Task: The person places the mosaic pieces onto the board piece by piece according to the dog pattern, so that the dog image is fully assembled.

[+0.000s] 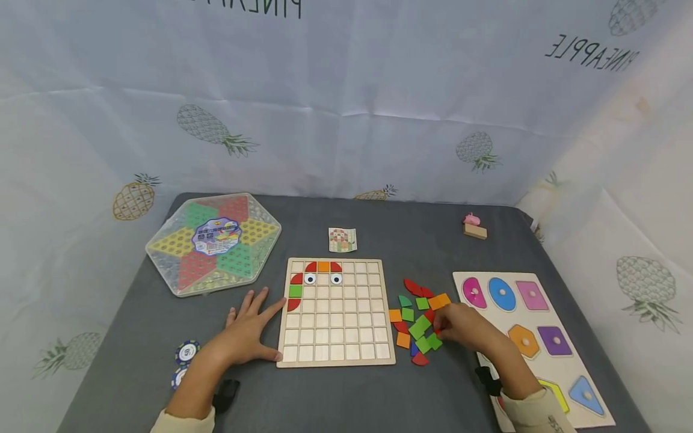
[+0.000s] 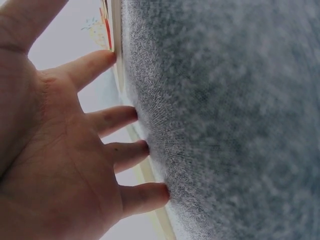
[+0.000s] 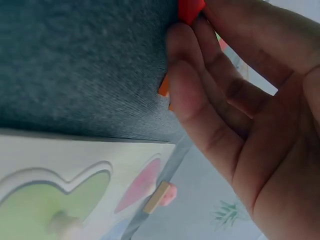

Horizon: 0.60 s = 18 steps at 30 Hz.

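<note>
A wooden grid board (image 1: 337, 320) lies on the dark table, with red, green, orange and eye-marked pieces set in its upper left cells. My left hand (image 1: 243, 334) is spread flat beside the board, its thumb and index fingertip touching the left edge. In the left wrist view its straight fingers (image 2: 125, 117) rest on the cloth. Right of the board lies a loose pile of coloured pieces (image 1: 419, 326) in red, green, orange and blue. Over this pile my right hand (image 1: 462, 326) has curled fingers. A red piece (image 3: 190, 9) is pinched at its fingertips in the right wrist view.
A shape puzzle board (image 1: 541, 376) lies under the right forearm. Behind the grid board is a small picture card (image 1: 342, 240). A hexagonal checkers box (image 1: 216, 279) sits at back left, poker chips (image 1: 186, 352) near the left forearm, and a wooden block (image 1: 475, 231) at back right.
</note>
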Tool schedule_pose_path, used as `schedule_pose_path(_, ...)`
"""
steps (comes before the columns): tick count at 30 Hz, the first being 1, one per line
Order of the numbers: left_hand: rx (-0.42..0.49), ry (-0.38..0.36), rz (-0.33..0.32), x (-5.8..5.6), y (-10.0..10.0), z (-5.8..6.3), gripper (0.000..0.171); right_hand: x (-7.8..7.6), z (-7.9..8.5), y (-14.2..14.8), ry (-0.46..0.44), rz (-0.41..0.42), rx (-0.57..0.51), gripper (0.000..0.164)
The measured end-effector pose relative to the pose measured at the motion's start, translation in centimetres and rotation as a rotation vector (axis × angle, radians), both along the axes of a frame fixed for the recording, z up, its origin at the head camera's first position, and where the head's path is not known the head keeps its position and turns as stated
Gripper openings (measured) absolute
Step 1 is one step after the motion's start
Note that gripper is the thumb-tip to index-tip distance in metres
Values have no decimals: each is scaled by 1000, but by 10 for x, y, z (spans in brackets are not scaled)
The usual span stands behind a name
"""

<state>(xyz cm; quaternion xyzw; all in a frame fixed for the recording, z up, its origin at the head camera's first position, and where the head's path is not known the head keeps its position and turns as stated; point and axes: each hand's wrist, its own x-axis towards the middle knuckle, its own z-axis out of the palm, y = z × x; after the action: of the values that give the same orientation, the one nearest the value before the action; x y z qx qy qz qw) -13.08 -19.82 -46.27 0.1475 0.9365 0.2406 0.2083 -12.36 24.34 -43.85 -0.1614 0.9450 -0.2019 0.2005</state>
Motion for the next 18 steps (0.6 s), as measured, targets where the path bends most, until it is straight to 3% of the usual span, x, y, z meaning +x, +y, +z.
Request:
schedule_pose_path(12, 16, 8, -4, 1, -1, 0, 104, 6, -2, -7, 0, -75, 52, 14)
schedule_pose_path(18, 25, 17, -1, 2, -1, -1, 104, 14, -5, -10, 79, -115, 98, 17)
